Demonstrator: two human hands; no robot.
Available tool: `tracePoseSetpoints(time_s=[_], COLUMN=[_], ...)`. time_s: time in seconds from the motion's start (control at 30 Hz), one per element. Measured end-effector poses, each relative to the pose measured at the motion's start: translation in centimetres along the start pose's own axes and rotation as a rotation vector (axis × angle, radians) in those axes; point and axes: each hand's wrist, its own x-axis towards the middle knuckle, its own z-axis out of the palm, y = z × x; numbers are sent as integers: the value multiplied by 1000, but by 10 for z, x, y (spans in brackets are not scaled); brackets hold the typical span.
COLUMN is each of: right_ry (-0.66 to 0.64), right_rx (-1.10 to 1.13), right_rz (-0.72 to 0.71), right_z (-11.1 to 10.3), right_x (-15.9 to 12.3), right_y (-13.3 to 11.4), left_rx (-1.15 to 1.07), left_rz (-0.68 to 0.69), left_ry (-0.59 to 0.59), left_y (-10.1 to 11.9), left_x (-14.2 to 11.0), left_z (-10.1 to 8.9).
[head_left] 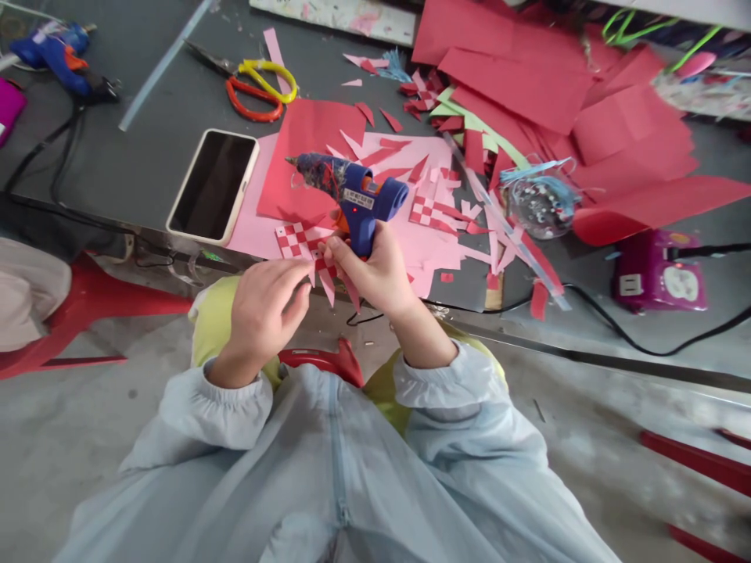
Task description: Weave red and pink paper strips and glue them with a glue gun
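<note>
My right hand (375,274) grips the handle of a blue hot glue gun (352,191), whose nozzle points left; a small red light glows on its side. Its thumb and fingertips also lie by small red and white checkered paper pieces, and I cannot tell whether it pinches one. My left hand (267,313) is loosely curved at the table's edge, thumb apart from the fingers. Its fingertips are near a checkered paper piece (292,239) with pink points. Pink paper sheets (375,234) and a red sheet (322,125) lie beneath, scattered with cut slivers.
A phone (212,186) and scissors (258,90) lie left of the papers. A second glue gun (52,55) is at the far left. Red paper (522,86) is piled at the back right, near a clear container (540,205). A purple box (660,270) with black cords sits right.
</note>
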Motion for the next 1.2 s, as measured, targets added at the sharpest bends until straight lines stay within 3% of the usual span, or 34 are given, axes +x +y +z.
tracePoseSetpoints(time_s=[0.13,0.37,0.6,0.77,0.83,1.0,1.2], right_ry=[36,136,149,191,223,311,396], right_rx=[9,48,58,8,-29,-72,-61], right_rz=[-58,-224,-250,-282,-239,-167,-205], right_z=[0,-21,-40,-54,-61,-78,-105], right_x=[-1,0,-5,-14,-20,-37,-49], right_y=[-4,-10,-9,-6,-8,-16,-15], left_rx=[-53,-72,-111,-37,-1,41,105], left_rz=[-91,-2,127,43,35,47,83], left_ry=[52,-165,-512,-912,-1004,-1045,-1077], left_y=[9,21,40,52,55,60,63], left_x=[-2,-23,-39,-44,-45,-46,-46], left_z=[-6,-12,-7,14,24,42,52])
